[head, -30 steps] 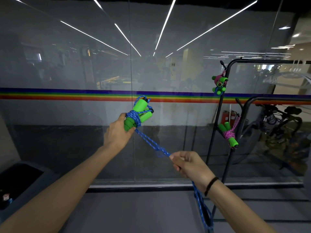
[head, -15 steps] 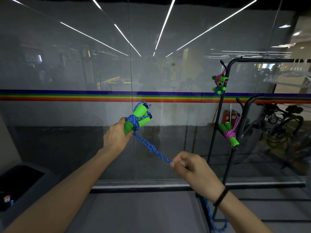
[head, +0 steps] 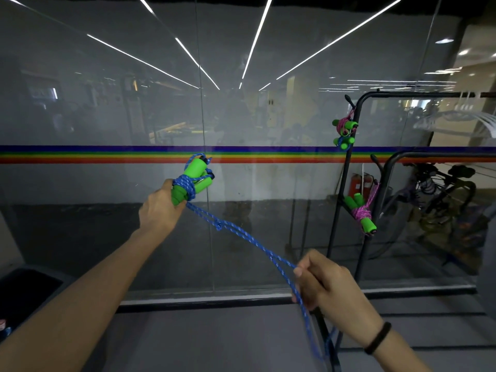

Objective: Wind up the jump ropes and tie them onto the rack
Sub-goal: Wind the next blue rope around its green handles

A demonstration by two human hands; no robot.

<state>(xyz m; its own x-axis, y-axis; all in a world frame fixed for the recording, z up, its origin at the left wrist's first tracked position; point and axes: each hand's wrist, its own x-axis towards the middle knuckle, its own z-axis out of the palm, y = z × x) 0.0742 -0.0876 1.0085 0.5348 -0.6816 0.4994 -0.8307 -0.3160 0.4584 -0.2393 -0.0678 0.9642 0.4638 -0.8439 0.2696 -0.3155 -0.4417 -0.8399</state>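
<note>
My left hand (head: 159, 210) grips the two green foam handles (head: 192, 179) of a blue jump rope, with a few turns of rope wound round them. The doubled blue rope (head: 241, 236) runs down and to the right into my right hand (head: 322, 284), which pinches it; the rest hangs below that hand. A black metal rack (head: 349, 167) stands at the right. Tied on it are wound jump ropes with green handles: a pink one and a blue one together near the top (head: 344, 132) and a pink one lower down (head: 361, 212).
A glass wall with a rainbow stripe (head: 107, 154) stands right in front of me. A dark bin (head: 24, 291) sits at the lower left. Bicycles (head: 442, 194) are parked behind the rack at the right.
My right hand has slid down and to the right along the rope, leaving a longer doubled stretch between the hands. My left hand and the handles have stayed in place.
</note>
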